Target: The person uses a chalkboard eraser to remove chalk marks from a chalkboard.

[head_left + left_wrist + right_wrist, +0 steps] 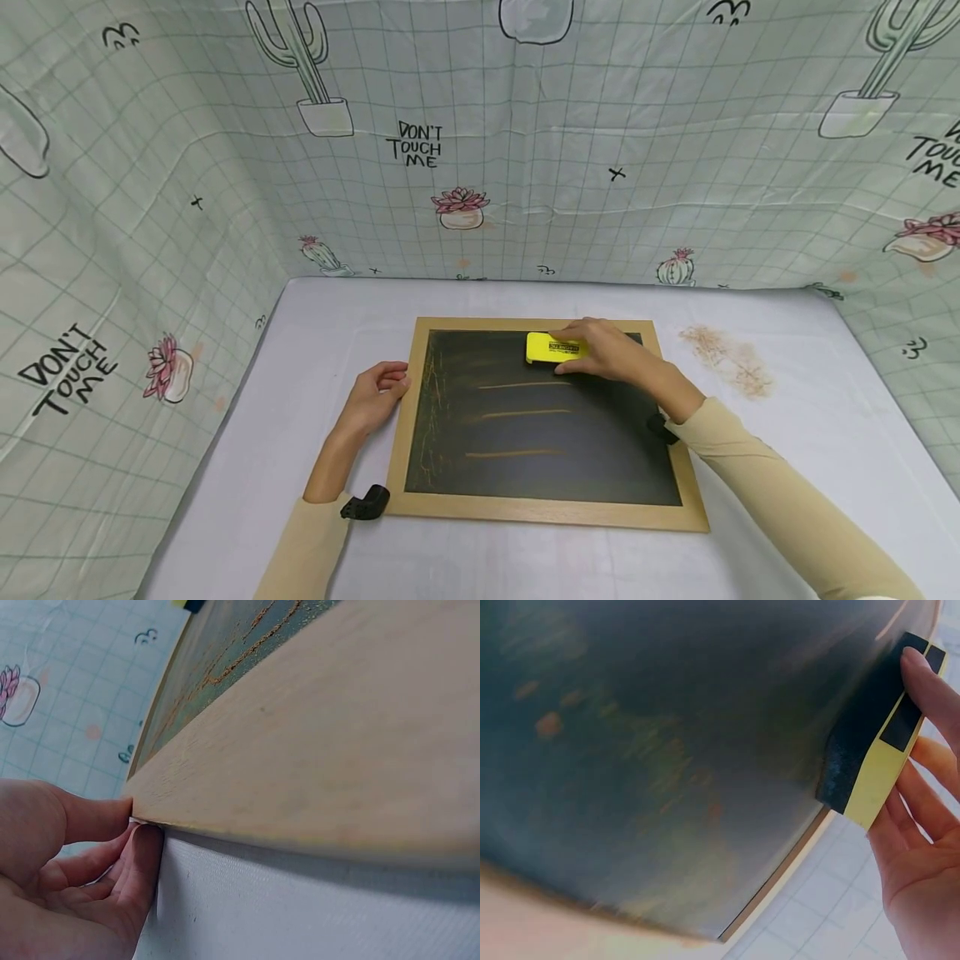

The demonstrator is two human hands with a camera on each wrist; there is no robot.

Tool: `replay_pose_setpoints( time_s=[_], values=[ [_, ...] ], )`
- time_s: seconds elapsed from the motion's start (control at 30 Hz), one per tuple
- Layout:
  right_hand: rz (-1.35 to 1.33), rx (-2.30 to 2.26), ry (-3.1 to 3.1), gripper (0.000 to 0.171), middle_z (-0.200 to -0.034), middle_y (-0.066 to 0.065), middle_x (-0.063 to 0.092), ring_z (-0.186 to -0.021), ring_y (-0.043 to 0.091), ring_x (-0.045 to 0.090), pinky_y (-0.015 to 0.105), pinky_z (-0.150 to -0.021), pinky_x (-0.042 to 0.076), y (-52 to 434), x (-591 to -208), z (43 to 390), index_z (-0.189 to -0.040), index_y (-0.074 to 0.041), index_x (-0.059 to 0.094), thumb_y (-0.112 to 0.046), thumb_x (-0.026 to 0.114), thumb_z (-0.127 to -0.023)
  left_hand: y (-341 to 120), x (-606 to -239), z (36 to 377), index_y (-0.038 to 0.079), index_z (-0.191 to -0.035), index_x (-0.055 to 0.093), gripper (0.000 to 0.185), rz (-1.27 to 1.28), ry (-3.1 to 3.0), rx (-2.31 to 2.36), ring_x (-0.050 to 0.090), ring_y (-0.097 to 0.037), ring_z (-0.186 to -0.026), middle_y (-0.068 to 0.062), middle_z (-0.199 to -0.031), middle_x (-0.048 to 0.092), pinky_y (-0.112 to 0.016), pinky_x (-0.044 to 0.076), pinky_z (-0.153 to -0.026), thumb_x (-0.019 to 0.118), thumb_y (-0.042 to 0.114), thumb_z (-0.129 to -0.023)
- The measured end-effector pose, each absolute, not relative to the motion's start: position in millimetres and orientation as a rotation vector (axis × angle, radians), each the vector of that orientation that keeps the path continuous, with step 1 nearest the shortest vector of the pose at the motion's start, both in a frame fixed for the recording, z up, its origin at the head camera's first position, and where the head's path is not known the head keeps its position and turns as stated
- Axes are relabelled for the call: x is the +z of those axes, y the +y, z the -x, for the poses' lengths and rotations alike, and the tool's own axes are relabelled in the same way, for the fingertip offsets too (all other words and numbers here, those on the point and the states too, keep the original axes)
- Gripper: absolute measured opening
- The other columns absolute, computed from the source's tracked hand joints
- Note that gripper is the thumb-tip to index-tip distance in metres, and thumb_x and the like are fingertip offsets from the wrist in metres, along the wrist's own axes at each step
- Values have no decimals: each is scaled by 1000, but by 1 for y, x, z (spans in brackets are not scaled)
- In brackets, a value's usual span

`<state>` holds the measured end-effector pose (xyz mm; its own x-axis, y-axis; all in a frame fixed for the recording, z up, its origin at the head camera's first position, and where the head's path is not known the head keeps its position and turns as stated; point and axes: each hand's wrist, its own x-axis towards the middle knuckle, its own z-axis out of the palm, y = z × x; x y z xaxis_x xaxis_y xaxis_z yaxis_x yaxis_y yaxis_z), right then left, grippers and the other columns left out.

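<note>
A wood-framed chalkboard (540, 417) lay flat on the white table (315, 333), directly between the two hands. Its left frame edge was steadied by the left hand (375, 396); in the left wrist view, the curled fingers (112, 862) were seen pressed against the frame's corner, nothing being enclosed by them. Beyond and to the right, a yellow eraser (553, 347) was gripped by the right hand (611, 350), thumb and fingers closed along its sides, its dark felt face held down on the board's upper area. Three orange chalk lines (521, 412) remained just below that hand, and faint vertical scribbles (435, 417) lay near the left hand. The wiping step was judged to be under way, with only the top cleaned. The next move was judged to call for the eraser being drawn nearer, over the lines, while the frame was braced.
</note>
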<state>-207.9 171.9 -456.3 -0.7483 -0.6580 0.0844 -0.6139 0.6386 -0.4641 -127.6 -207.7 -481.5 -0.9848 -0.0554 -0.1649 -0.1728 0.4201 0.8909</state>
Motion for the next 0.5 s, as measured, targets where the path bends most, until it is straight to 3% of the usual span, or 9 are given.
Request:
replay_pose_setpoints(
  time_s=[0.5],
  values=[
    [977, -760, 2832, 60, -124, 25, 68, -110, 40, 66, 53, -89, 54, 203, -460, 200, -134, 7, 64, -23, 85, -86, -209, -482, 129, -7, -133, 60, 33, 200, 2552, 1610, 59, -32, -108, -21, -119, 62, -29, 46, -85, 62, 8, -103]
  ],
)
